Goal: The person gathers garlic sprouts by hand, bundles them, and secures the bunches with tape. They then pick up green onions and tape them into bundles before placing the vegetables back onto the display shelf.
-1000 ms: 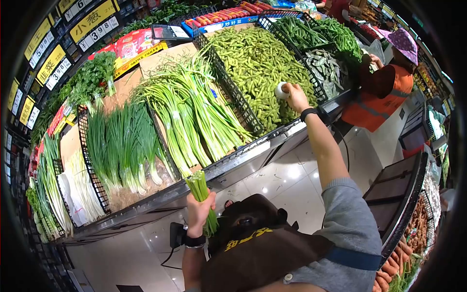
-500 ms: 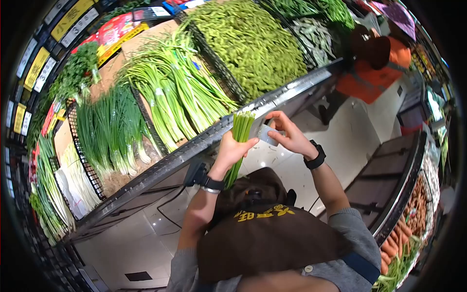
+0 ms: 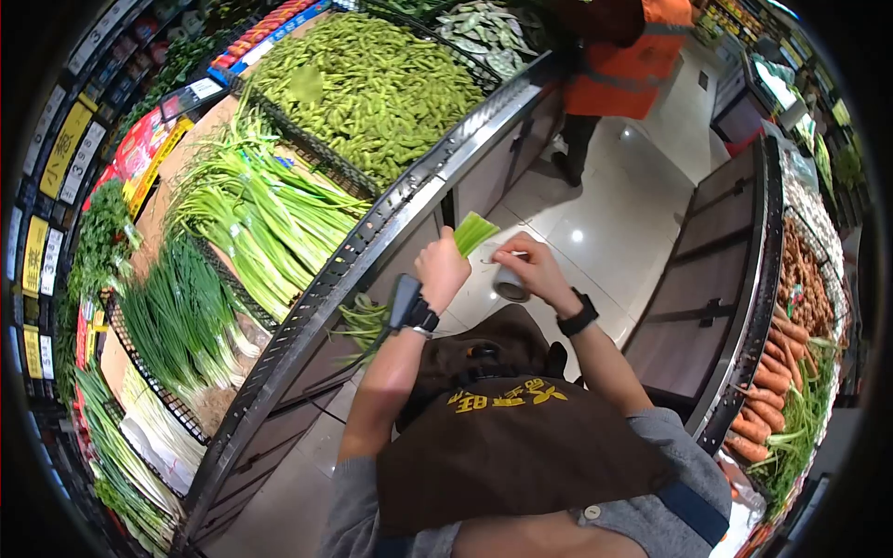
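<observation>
My left hand (image 3: 441, 270) is wrapped round a bunch of long green stalks (image 3: 476, 232), which look like garlic scapes. Their evenly cut ends stick out at the upper right of the fist, and the thin curling tips hang out behind the wrist at the lower left. Close to the cut ends, my right hand (image 3: 532, 268) grips a grey roll of tape (image 3: 510, 283), fingertips on its upper edge. Both hands are over the aisle in front of my brown apron (image 3: 512, 446).
On the left runs a metal-edged vegetable stand (image 3: 409, 206) with similar green stalks (image 3: 265, 219), spring onions (image 3: 177, 316) and green pods (image 3: 372, 98). A person in an orange vest (image 3: 619, 79) stands up the aisle. Carrots (image 3: 765, 400) lie on the right-hand stand.
The bunch has tipped from near upright to slanting, its cut ends now toward the upper right. The tape roll has turned in my right hand. The view has swung right along the aisle.
</observation>
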Demonstrator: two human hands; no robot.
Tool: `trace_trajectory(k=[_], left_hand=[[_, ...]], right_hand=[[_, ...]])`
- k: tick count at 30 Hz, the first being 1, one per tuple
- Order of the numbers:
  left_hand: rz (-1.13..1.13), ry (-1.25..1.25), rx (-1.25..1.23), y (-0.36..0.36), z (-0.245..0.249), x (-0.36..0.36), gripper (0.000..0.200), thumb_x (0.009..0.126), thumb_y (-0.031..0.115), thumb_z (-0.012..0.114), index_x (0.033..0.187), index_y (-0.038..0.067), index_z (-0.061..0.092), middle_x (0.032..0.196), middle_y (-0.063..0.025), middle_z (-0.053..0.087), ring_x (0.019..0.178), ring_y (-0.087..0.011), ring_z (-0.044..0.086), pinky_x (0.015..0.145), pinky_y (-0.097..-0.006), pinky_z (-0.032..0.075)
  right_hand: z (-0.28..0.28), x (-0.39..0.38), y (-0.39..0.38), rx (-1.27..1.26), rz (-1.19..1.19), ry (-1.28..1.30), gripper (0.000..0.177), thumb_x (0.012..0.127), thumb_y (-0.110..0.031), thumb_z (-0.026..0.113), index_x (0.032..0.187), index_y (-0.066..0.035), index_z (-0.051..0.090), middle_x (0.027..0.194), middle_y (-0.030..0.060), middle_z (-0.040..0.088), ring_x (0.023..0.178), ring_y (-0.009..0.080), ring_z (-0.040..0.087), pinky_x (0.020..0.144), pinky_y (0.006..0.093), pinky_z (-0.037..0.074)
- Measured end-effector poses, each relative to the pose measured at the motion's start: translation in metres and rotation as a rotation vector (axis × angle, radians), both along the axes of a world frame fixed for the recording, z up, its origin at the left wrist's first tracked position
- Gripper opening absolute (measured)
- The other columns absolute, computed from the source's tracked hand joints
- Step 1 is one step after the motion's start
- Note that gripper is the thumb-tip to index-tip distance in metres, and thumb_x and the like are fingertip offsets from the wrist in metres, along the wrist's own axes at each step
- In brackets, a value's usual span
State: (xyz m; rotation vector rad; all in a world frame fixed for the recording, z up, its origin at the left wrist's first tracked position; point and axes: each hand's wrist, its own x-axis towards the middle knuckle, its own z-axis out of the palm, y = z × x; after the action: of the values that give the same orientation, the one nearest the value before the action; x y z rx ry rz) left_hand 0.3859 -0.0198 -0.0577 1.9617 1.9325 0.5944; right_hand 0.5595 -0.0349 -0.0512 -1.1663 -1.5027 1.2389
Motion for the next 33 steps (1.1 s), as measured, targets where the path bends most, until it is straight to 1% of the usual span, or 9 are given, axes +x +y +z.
trace_trajectory(k=[10, 12, 13, 16, 19, 22, 26, 29, 33], left_hand=[[-0.366, 0.069, -0.133, -0.034, -0.087, 0.039, 0.015, 0.079, 0.011, 0.048, 0.09, 0.007, 0.059, 0.082, -0.0177, 0.06, 0.075, -0.0343, 0.062, 0.063, -0.0419, 0.05], [-0.304, 0.312, -0.456, -0.03, -0.073, 0.05, 0.069, 0.074, 0.009, 0.059, 0.135, 0.003, 0.028, 0.091, -0.0218, 0.061, 0.081, -0.0346, 0.062, 0.067, -0.0409, 0.051], [-0.345, 0.296, -0.319, -0.034, -0.074, 0.046, 0.096, 0.071, 0.005, 0.062, 0.14, 0.002, -0.004, 0.091, -0.0231, 0.062, 0.079, -0.0356, 0.062, 0.068, -0.0413, 0.051], [-0.327, 0.321, -0.186, -0.039, -0.045, 0.06, 0.102, 0.07, 0.001, 0.061, 0.14, 0.005, -0.014, 0.078, -0.0194, 0.062, 0.068, -0.0345, 0.062, 0.062, -0.0428, 0.05], [-0.347, 0.341, -0.11, -0.043, -0.04, 0.062, 0.082, 0.07, 0.001, 0.06, 0.138, 0.002, 0.015, 0.075, -0.0189, 0.062, 0.067, -0.0348, 0.062, 0.062, -0.0428, 0.05], [-0.354, 0.341, -0.091, -0.038, -0.053, 0.053, 0.024, 0.069, 0.009, 0.064, 0.086, 0.004, 0.048, 0.075, -0.0193, 0.062, 0.071, -0.0365, 0.062, 0.064, -0.0446, 0.051], [-0.114, 0.256, -0.003, -0.026, -0.013, 0.032, 0.023, 0.069, 0.012, 0.064, 0.087, 0.004, 0.052, 0.072, -0.0201, 0.062, 0.071, -0.0381, 0.062, 0.064, -0.0454, 0.049], [-0.264, -0.367, 0.105, -0.016, 0.031, 0.011, 0.016, 0.07, 0.004, 0.062, 0.084, 0.001, 0.056, 0.066, -0.0164, 0.061, 0.065, -0.0316, 0.063, 0.06, -0.0401, 0.048], [-0.539, -0.697, -0.505, -0.034, 0.098, -0.017, 0.031, 0.066, 0.0, 0.064, 0.096, -0.003, 0.056, 0.069, -0.006, 0.058, 0.053, -0.0155, 0.058, 0.049, -0.0295, 0.048]], right_hand=[[-0.082, -0.006, -0.013, -0.33, -0.285, -0.44, 0.02, 0.071, -0.024, 0.06, 0.077, -0.006, 0.057, 0.072, 0.0121, 0.062, 0.068, 0.0203, 0.059, 0.063, 0.0365, 0.046], [-0.095, 0.001, -0.01, -0.306, -0.154, -0.49, 0.024, 0.069, -0.025, 0.06, 0.082, -0.005, 0.06, 0.074, 0.0147, 0.063, 0.068, 0.0231, 0.06, 0.062, 0.0372, 0.047], [-0.091, 0.004, -0.008, -0.272, -0.114, -0.52, 0.026, 0.067, -0.027, 0.062, 0.08, -0.004, 0.06, 0.07, 0.0141, 0.063, 0.065, 0.0225, 0.06, 0.059, 0.0375, 0.047], [-0.088, 0.012, 0.001, -0.503, -0.132, -0.382, 0.031, 0.065, -0.032, 0.066, 0.078, -0.005, 0.059, 0.072, 0.0125, 0.064, 0.068, 0.024, 0.062, 0.059, 0.0364, 0.047], [-0.088, 0.014, 0.003, -0.521, -0.115, -0.408, 0.039, 0.067, -0.036, 0.068, 0.087, -0.004, 0.056, 0.08, 0.0144, 0.064, 0.075, 0.0269, 0.062, 0.064, 0.0336, 0.048], [-0.087, 0.012, -0.004, -0.371, -0.084, -0.317, 0.038, 0.07, -0.033, 0.066, 0.09, -0.003, 0.053, 0.076, 0.0138, 0.061, 0.073, 0.0269, 0.06, 0.064, 0.0339, 0.047], [-0.023, 0.011, -0.03, 0.242, -0.191, -0.168, 0.031, 0.077, -0.023, 0.063, 0.094, -0.001, 0.049, 0.088, 0.0111, 0.057, 0.082, 0.0192, 0.056, 0.07, 0.0299, 0.045], [0.034, 0.025, -0.047, 0.036, -0.014, -0.181, 0.032, 0.082, -0.023, 0.062, 0.103, -0.002, 0.049, 0.098, 0.0095, 0.054, 0.09, 0.0183, 0.053, 0.078, 0.0296, 0.043], [0.052, 0.024, -0.03, 0.453, 0.195, 0.013, 0.049, 0.081, -0.029, 0.062, 0.123, -0.008, 0.047, 0.103, 0.0082, 0.05, 0.09, 0.0224, 0.053, 0.08, 0.0296, 0.041]])
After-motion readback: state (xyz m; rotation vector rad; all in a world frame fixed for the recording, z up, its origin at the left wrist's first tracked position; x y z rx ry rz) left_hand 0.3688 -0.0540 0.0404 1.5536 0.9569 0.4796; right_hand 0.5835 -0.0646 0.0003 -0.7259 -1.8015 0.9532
